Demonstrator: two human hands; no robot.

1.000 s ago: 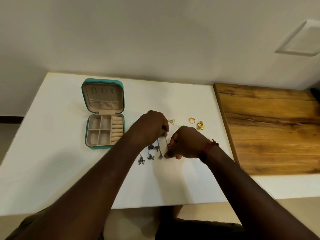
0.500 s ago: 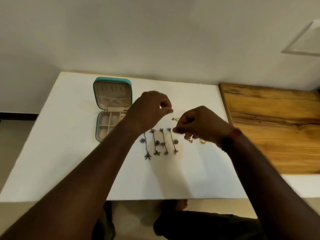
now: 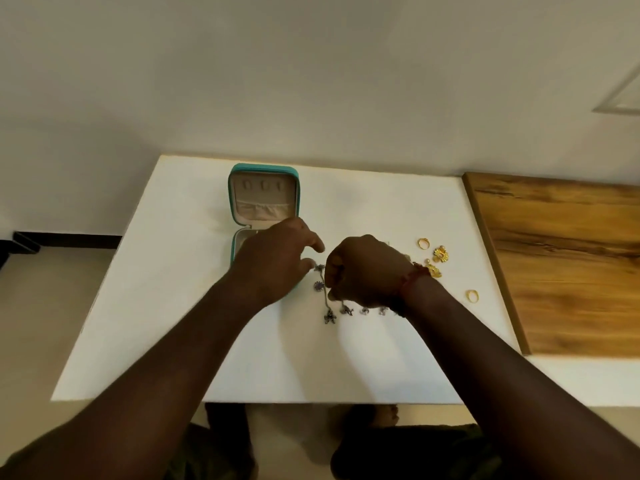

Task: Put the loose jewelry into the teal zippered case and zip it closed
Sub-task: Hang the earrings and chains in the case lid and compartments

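While the right hand [image 3: 363,268] curls into a fist over the silver charm chain [image 3: 325,296], its fingertips pinching a strand low down, the left hand [image 3: 277,263] hovers with thumb and forefinger loosely spread, holding nothing. It is just beside the chain's far charm, and I cannot tell whether it touches. The chain lies on the white table [image 3: 173,306] between the two hands, just right of the teal case [image 3: 263,202], whose base the left hand partly covers.

Now the lie of it. The one strand in clear view runs away from the person, with its far charm by the left forefinger and its near charm toward the table edge. A row of charms trails off to the right under the right wrist. So the piece looks folded back and forth, not stretched in one line. The case sits open with its long axis pointing away from the person, lid at the far end, compartments nearer.

To do this well, I'd say gather the folds into one bunch before lifting, so no charm drags or snags. Let the free left hand catch the far end, then carry it low across to a compartment. Gold rings [image 3: 423,242] and gold earrings [image 3: 440,253] wait to the right, near the wooden board [image 3: 554,254].
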